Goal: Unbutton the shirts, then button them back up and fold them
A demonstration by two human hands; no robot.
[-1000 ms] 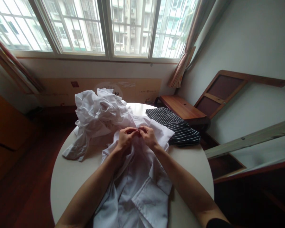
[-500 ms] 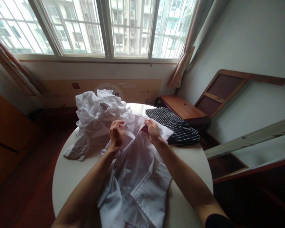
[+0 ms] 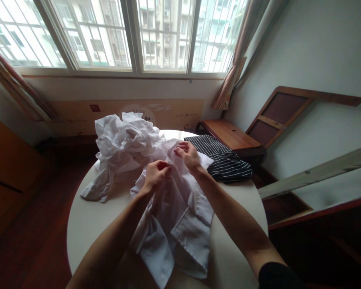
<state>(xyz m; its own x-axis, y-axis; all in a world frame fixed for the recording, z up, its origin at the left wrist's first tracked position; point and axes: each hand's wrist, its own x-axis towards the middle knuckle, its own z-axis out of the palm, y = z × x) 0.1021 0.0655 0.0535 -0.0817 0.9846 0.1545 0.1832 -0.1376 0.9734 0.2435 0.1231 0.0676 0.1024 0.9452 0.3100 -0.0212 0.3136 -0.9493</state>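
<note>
A white, thin woven-cloth garment (image 3: pixel 188 204) lies loosely spread mid-way across the round white bench (image 3: pixel 90 228), its far part pinched by the left hand (image 3: pixel 157 174), while the right hand (image 3: pixel 189 154) is loosely curled just beside, its grip unclear. It looks light, limp and quick to crease, so seams or doubled edges should hold best. A crumpled white cloth heap (image 3: pixel 123 138) and black-and-white striped folded fabric (image 3: pixel 228 164) crowd the far side, leaving bare surface left and right.
</note>
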